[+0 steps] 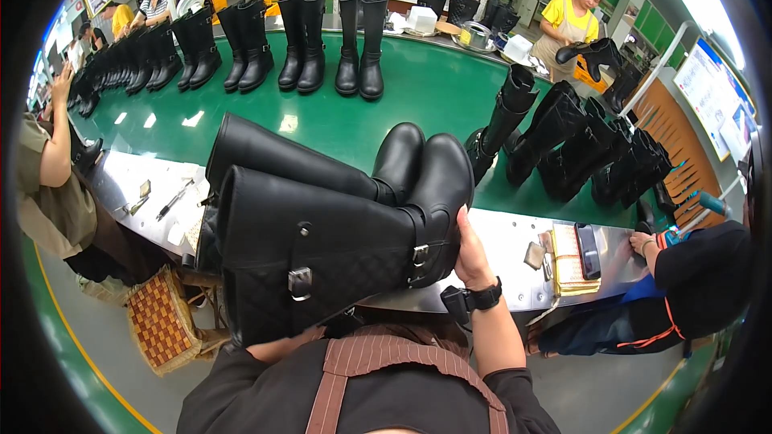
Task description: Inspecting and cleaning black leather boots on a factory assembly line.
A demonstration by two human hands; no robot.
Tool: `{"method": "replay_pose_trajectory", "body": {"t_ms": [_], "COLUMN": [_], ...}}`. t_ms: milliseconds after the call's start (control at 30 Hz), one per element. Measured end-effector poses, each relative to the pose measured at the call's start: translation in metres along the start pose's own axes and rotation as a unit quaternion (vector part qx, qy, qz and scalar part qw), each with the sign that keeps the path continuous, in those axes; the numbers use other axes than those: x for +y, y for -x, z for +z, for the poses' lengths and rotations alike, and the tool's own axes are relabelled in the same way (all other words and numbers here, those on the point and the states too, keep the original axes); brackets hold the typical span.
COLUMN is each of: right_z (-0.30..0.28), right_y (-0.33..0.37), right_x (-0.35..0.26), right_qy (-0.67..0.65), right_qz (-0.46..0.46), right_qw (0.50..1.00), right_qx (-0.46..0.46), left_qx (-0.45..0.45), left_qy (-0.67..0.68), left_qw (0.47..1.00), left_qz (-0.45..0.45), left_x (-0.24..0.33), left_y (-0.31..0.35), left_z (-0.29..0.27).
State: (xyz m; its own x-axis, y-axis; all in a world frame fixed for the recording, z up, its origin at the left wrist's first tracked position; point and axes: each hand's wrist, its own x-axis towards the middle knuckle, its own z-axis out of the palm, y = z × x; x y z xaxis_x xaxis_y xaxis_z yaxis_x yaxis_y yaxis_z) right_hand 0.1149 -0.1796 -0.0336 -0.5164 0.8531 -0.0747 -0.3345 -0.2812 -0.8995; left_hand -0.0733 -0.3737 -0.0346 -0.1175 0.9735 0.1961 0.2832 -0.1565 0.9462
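Note:
A pair of tall black boots lies sideways in front of my chest, toes pointing right. The nearer boot [346, 241] has a quilted lower panel, a strap and silver buckles on its shaft and ankle. Beyond it, the other boot [297, 153] lies alongside, its toe close to the first one's. My right hand [473, 253] grips the nearer boot's foot around the sole side, thumb showing at the edge. A black device is strapped to that wrist. Under the shafts, at the lower left, only a bit of my left hand [281, 345] shows; its fingers are hidden.
A green table [434, 112] bears black boots [370, 48] in a row at the back and more boots [563, 137] at right. On the metal ledge [515, 233] are a yellow cloth stack [569, 261] and a phone [588, 251]. Co-workers stand left, right and beyond; a woven-topped stool [165, 317] stands left.

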Motion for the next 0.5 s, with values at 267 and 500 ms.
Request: {"method": "replay_pose_trajectory", "body": {"t_ms": [267,500], "right_z": [-0.003,-0.007], "right_y": [-0.009,-0.029], "right_x": [0.019,0.042], "right_qy": [-0.093,-0.211], "right_qz": [-0.031,-0.066], "right_qw": [0.995,0.975], "right_qx": [-0.007,0.038], "left_qx": [0.020,0.018], "left_qy": [-0.127,-0.219], "left_qw": [0.989,0.964], "left_qz": [0.072,0.148], "left_x": [0.045,0.059], "left_y": [-0.067,-0.066], "left_z": [0.000,-0.007]}}
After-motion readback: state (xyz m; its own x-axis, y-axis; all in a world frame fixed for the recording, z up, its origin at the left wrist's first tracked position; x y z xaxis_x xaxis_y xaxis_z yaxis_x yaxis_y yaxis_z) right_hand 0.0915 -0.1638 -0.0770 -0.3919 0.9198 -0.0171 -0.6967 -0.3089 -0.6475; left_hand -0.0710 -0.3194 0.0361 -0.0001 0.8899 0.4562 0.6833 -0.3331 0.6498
